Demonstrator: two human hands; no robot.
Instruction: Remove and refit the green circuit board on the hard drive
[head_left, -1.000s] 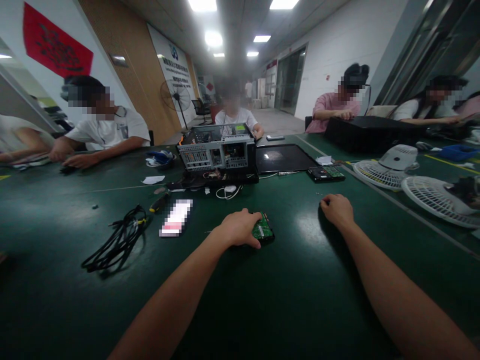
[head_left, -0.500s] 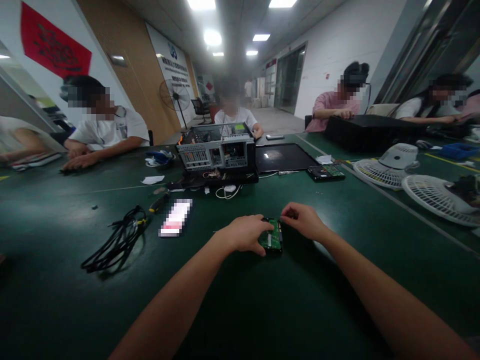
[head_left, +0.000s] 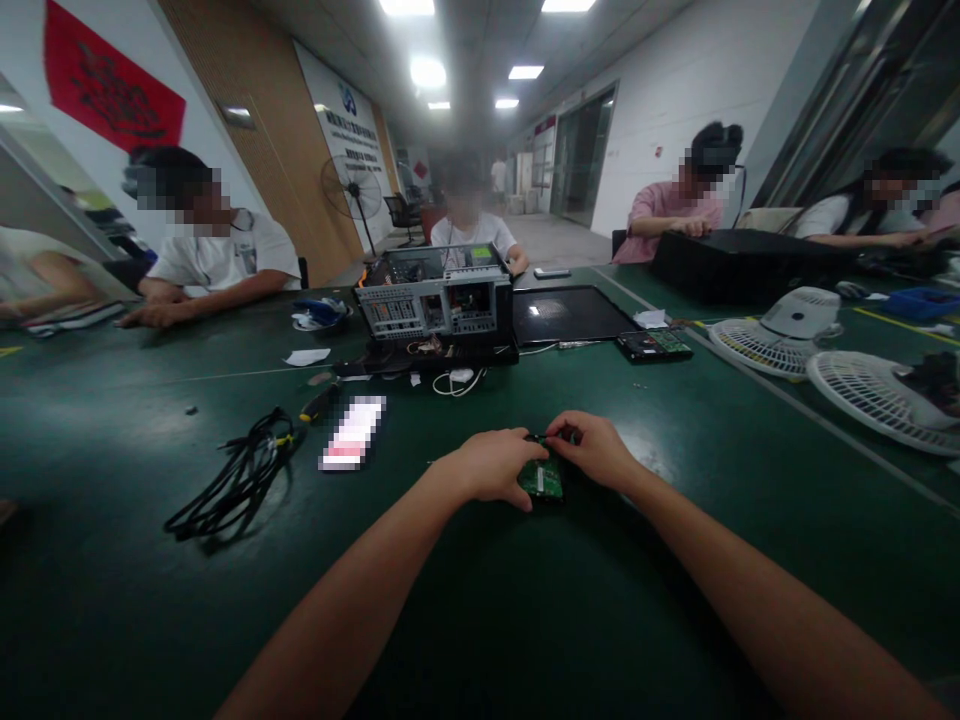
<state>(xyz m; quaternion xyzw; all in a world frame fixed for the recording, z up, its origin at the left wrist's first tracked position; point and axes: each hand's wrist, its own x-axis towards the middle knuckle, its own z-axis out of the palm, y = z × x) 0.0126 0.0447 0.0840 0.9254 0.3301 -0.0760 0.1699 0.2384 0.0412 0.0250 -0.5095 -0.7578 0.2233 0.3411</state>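
green circuit board (head_left: 546, 482) with a dark edge: on the table (head_left: 480, 620), on the near side of the open computer case (head_left: 431, 308), slightly right of its middle, well apart from it. left hand (head_left: 491, 465): grasping the board, fingers over its left part, thumb at the near edge. right hand (head_left: 592, 450): thumb and forefinger drawn together at the board's far right corner; cannot tell whether anything is pinched between them. view of the board obstructed by both hands, left side and far corner covered.

left of the case: paper scrap (head_left: 307, 357), near. left and nearer: screwdriver (head_left: 321, 404), phone (head_left: 352, 433), then bundled black cable (head_left: 244, 475), further out. right of the case: black panel (head_left: 574, 316), just beside; another drive (head_left: 655, 346), further; white fan (head_left: 799, 318), well apart.
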